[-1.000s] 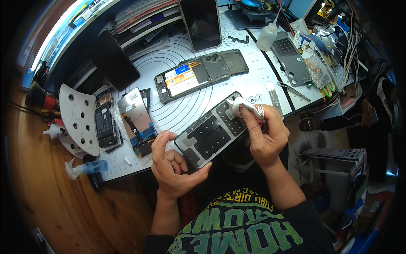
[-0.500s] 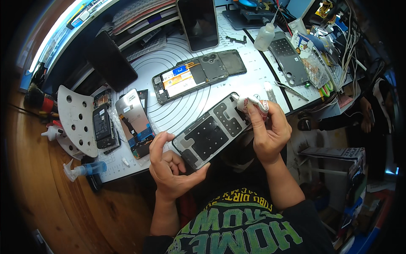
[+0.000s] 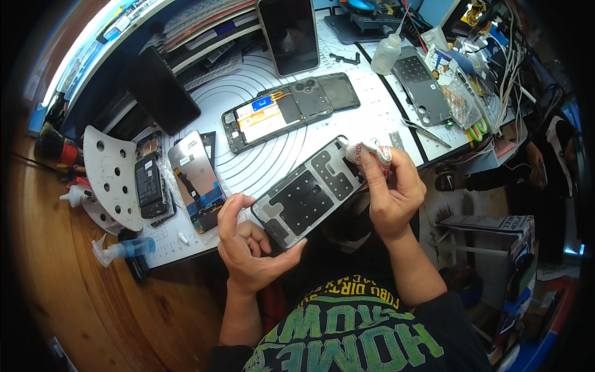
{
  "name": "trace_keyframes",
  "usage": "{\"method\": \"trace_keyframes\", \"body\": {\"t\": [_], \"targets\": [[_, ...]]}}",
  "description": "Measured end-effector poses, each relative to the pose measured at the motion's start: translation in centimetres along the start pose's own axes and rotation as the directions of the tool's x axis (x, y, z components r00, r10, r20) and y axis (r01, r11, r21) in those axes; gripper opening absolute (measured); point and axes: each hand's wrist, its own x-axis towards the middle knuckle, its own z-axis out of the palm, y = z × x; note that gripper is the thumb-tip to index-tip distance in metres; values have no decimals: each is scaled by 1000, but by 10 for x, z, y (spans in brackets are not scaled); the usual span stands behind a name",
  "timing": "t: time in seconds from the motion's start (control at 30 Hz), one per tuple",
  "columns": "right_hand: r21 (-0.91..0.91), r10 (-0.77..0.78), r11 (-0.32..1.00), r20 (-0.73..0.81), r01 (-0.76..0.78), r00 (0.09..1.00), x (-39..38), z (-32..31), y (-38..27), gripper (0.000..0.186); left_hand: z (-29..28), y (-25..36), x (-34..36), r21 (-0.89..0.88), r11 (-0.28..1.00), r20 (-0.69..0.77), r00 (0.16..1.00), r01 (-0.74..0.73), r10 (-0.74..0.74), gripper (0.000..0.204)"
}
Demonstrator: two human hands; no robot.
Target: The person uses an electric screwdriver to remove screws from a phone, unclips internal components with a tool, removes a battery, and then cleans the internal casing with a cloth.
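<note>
My left hand (image 3: 253, 251) is closed on the lower left end of a phone frame (image 3: 305, 199), its thumb and fingers on opposite edges. The frame is a slim grey plate with black pads, held tilted in front of the desk edge. My right hand (image 3: 396, 195) pinches a crumpled white glue tube (image 3: 372, 152) with red print. The tube's tip points at the frame's far right corner; whether it touches is too small to tell. Just beyond, an opened phone (image 3: 263, 121) lies on the mat with its battery showing. A detached phone screen (image 3: 197, 177) rests at the left.
Two dark phones stand upright at the back, one a black phone (image 3: 162, 90). A dropper bottle (image 3: 387, 54), tweezers (image 3: 427, 132) and tangled cables (image 3: 505, 74) lie to the right. A blue spray bottle (image 3: 127, 249) sits by the left desk edge. Another person (image 3: 545, 158) is at far right.
The tube and my right hand have shifted very slightly along the frame's far right end. My left hand keeps its hold, and the view has moved a touch.
</note>
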Motion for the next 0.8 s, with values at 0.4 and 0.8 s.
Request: {"method": "trace_keyframes", "body": {"t": [0.4, 0.8], "targets": [[-25, -24, 999, -55, 23, 998, -2, 2, 6, 14, 1, 0, 0, 0, 1000, -4, 1000, 4, -4, 113], [-37, -29, 999, -72, 26, 997, -3, -2, 6, 15, 2, -1, 1, 7, 1000, -46, 999, -5, 5, 107]]}}
